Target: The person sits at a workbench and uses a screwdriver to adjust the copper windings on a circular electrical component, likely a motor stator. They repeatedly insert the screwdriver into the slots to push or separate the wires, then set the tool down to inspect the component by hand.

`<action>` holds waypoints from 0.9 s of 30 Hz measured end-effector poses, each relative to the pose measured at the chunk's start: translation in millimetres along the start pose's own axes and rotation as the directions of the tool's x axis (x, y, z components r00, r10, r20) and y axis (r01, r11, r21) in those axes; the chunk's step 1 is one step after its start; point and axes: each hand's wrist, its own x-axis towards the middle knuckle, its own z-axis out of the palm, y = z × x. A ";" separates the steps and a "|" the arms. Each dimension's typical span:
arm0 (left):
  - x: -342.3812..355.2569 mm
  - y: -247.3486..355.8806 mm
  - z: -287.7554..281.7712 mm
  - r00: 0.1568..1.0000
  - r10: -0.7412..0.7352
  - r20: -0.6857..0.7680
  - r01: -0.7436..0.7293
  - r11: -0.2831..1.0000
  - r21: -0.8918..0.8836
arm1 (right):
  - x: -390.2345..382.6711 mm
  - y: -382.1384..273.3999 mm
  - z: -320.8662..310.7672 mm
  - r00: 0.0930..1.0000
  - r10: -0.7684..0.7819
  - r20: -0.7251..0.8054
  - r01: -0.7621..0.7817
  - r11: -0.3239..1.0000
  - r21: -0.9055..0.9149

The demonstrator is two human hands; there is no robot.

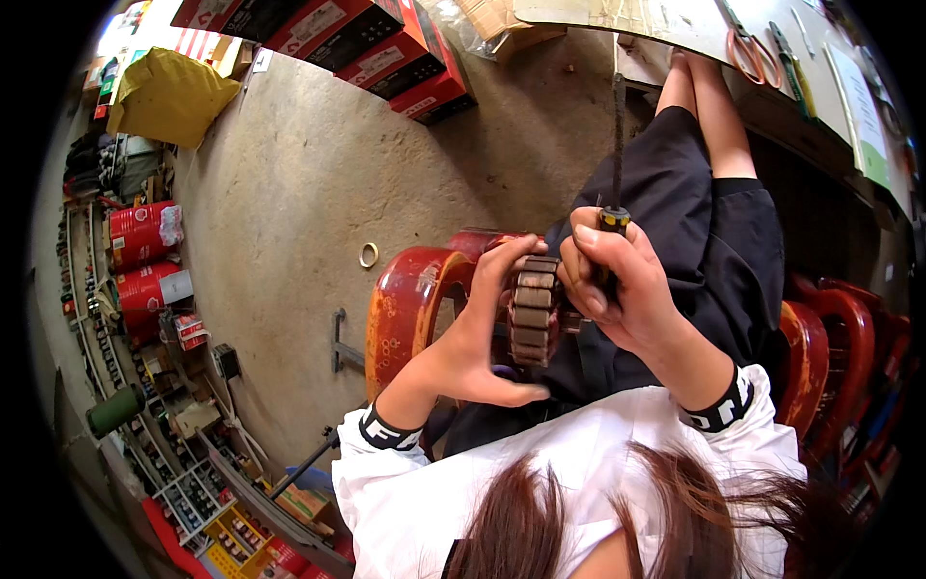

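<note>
A motor armature (534, 311) with a ring of metal segments and a reddish-brown edge stands over my lap. My left hand (479, 333) cups round its left side, fingers over the top and thumb below. A short shaft (573, 323) sticks out from its right side. My right hand (622, 280) is closed round a screwdriver (614, 220) with a black and yellow handle, its long dark blade pointing away from me. The lower right fingers are close to the armature's side; whether they touch it I cannot tell.
A red chair arm (410, 299) stands left of my lap. Beyond lies a metal ring (368, 255) on the concrete floor. Red boxes (386, 63) are stacked far ahead. The table (675, 29) at far right bears scissors (752, 56) and pliers (793, 72). Red drums (143, 236) stand left.
</note>
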 end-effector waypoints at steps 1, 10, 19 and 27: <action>0.0 -2.9 0.0 0.999 -0.042 -0.028 0.037 0.989 -0.146 | -2.2 0.6 1.3 1.000 -0.013 0.024 0.014 1.000 -0.014; -3.8 -9.4 12.7 0.946 -0.324 -0.030 0.239 0.755 -0.611 | 9.4 -8.6 17.8 0.998 0.067 0.020 -0.061 0.975 -0.216; -3.8 -17.0 3.4 0.939 -0.256 -0.229 0.057 0.774 -0.631 | -21.8 -36.5 -17.8 0.974 0.030 -0.224 -0.157 0.804 -0.574; -2.0 -21.7 2.2 0.930 -0.251 -0.268 0.064 0.829 -0.556 | -57.0 -67.7 -2.4 0.988 0.087 -0.124 -0.152 0.558 -0.816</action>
